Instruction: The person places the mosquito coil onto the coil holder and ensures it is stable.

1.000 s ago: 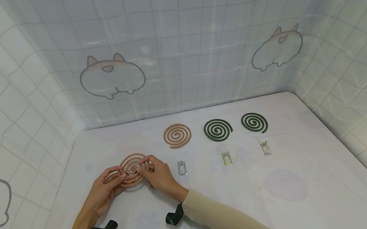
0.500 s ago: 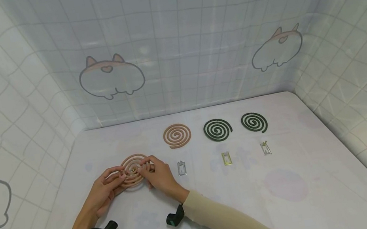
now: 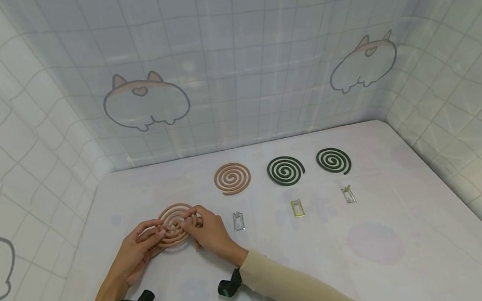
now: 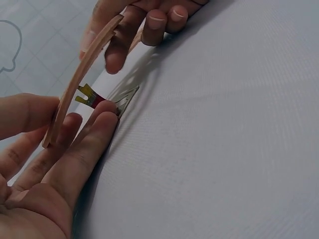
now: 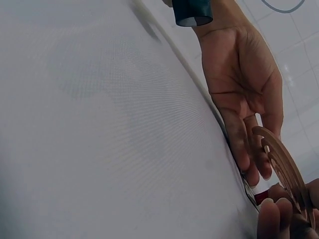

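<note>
Both hands hold a brown mosquito coil (image 3: 173, 243) at the left of the table. My left hand (image 3: 136, 251) pinches its left edge; in the left wrist view, the thumb lies on one face with fingers on the other. My right hand (image 3: 211, 231) pinches the coil near its centre and right side. Behind the coil in that wrist view is a small metal coil stand (image 4: 128, 101), with a yellow forked tip (image 4: 86, 94) and a red part below it. Left fingertips rest at the stand's base. In the head view, the yellow tip shows at the coil's centre.
Another brown coil (image 3: 233, 178) and two green coils (image 3: 286, 170) lie in a row at the back. In front of them lie two silver stands (image 3: 238, 221) and a yellow one (image 3: 297, 208). White patterned cloth walls surround the table.
The far edge of the held coil has dipped slightly toward the person, and the yellow tip shows a little more at its centre. Both hands stay almost still.
</note>
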Demonstrator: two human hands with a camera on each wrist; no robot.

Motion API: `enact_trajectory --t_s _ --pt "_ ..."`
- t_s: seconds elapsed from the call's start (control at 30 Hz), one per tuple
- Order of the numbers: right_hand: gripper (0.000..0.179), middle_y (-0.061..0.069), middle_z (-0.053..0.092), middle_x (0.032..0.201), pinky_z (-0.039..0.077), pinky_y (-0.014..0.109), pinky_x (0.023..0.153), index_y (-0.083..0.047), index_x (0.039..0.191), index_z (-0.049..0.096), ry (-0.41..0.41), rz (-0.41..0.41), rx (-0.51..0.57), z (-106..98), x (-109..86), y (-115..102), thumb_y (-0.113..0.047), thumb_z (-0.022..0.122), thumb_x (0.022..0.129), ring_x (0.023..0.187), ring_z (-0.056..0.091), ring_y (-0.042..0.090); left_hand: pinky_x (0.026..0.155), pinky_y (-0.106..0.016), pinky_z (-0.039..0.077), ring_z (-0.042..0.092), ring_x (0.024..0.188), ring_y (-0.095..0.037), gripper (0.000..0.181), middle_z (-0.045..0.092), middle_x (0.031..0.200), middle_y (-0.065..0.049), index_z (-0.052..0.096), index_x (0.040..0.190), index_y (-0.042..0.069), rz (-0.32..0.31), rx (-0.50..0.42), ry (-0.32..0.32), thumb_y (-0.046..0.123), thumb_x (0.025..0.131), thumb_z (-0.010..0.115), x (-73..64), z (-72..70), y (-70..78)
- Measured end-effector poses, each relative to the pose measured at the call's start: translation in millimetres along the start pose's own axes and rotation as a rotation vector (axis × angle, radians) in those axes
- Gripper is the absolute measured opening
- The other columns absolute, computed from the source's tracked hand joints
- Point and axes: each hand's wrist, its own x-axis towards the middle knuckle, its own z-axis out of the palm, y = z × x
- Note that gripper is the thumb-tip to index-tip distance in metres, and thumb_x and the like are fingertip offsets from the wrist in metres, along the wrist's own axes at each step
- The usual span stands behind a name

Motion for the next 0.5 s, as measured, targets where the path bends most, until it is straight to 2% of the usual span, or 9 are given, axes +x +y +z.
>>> enact_trajectory --t_s 0.23,0.5 --pt "0.024 0.009 0.064 0.065 0.046 0.022 0.041 -0.019 0.125 0.065 0.016 0.008 0.0 0.4 -0.4 -1.6 -0.026 0.068 0.103 0.04 0.054 0.012 0.091 -0.033 0.058 0.07 0.105 -0.016 0.048 0.068 0.116 -0.007 0.04 0.145 -0.007 0.022 0.008 -0.033 0.008 0.104 0.062 -1.7 0.9 1.3" --pt "0.023 0.007 0.061 0.062 0.045 0.022 0.041 -0.016 0.124 0.065 0.004 0.001 0.013 -1.0 -0.7 -2.6 -0.024 0.068 0.102 0.04 0.054 0.014 0.089 -0.031 0.058 0.069 0.103 -0.014 0.047 0.067 0.113 -0.005 0.042 0.144 -0.006 0.017 0.027 -0.019 0.009 0.104 0.063 -1.3 0.6 1.3"
